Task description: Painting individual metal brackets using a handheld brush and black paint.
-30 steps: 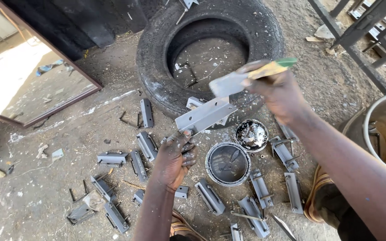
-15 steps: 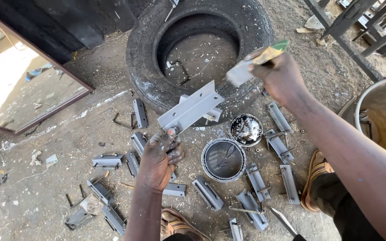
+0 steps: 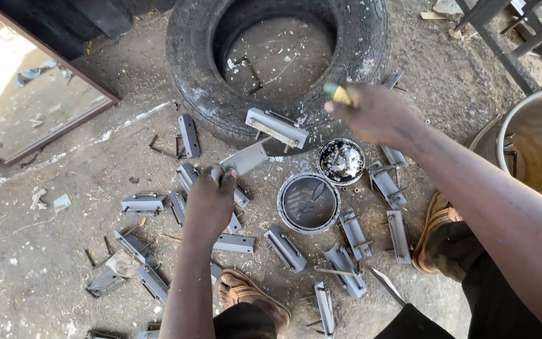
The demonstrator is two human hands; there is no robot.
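Grey metal brackets (image 3: 286,249) lay scattered across the floor (image 3: 51,276), crowding the paint tin (image 3: 308,203). The tyre (image 3: 221,100) blocked the far side; open ground remained at the lower left.

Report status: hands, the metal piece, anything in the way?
Left hand grips grey metal bracket. Right hand holds brush. Paint tin below, tyre behind.

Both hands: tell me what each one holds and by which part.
The left hand grips a grey metal bracket by its lower end. The right hand holds a paintbrush by its handle; its bristles are hidden.
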